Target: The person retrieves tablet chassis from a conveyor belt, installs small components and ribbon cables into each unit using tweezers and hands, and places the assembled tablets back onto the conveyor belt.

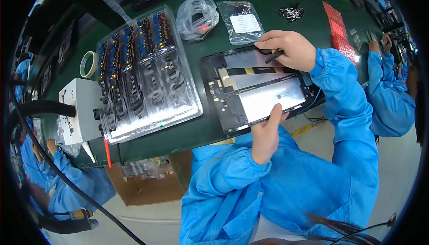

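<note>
An opened tablet (pixel 272 94) lies at the table's front edge, its black frame, silver inner plate and dark flex strips showing. My left hand (pixel 267 133) is closed on the tablet's near edge, thumb on top and the other fingers hidden underneath. Over the tablet's far right part, my right hand (pixel 288 48) is closed round a slim black hand tool (pixel 274 56). Part of this tool is hidden by the fingers, so its exact kind cannot be made out.
Left of the tablet stands a clear plastic tray (pixel 147 75) with rows of small flex parts. Behind are a clear bag of coiled material (pixel 196 17), a labelled bag (pixel 241 21), a pile of small parts (pixel 291 12) and red bubble wrap (pixel 339 30). A white box (pixel 80 111) and tape roll (pixel 88 64) sit far left.
</note>
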The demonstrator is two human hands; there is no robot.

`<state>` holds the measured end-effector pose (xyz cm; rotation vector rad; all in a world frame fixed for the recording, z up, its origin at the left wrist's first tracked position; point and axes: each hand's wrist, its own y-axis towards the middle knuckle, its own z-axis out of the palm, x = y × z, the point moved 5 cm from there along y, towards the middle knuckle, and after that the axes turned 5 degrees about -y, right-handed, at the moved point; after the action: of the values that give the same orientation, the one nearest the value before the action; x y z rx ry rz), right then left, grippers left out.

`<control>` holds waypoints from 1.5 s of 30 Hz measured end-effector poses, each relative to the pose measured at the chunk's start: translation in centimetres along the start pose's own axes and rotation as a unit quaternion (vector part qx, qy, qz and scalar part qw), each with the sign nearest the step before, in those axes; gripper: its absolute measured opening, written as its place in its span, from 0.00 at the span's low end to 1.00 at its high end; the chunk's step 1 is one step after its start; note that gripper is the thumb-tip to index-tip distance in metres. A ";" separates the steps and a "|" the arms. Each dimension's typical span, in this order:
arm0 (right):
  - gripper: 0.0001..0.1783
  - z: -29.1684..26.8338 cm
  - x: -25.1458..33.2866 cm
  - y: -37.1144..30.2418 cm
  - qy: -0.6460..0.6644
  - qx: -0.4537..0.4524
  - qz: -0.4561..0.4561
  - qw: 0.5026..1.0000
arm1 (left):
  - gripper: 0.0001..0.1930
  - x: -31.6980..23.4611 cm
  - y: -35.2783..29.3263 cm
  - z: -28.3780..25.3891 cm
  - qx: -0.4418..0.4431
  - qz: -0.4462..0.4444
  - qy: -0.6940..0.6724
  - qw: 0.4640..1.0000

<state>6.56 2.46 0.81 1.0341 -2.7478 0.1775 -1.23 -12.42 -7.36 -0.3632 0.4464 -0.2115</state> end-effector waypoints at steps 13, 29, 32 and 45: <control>0.25 3.1 -1.2 -1.5 -0.079 -0.117 -0.055 0.988 | 0.21 -9.4 -5.1 -3.7 0.309 0.003 0.589 0.747; 0.28 6.7 -2.1 -17.2 0.694 -0.260 0.372 0.560 | 0.24 -12.2 -3.9 -2.0 0.028 0.263 0.727 0.634; 0.25 5.2 -5.6 -17.6 0.746 -0.350 0.290 0.488 | 0.28 -10.8 -2.8 1.4 0.158 0.228 0.643 0.714; 0.10 -6.1 -42.0 -6.5 0.698 -0.449 0.293 0.474 | 0.36 1.4 3.0 4.2 0.438 0.219 0.660 0.570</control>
<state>42.59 25.49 -2.55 -0.4099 -1.0598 -0.2443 2.26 -8.84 -5.53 1.0459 1.8093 -0.1555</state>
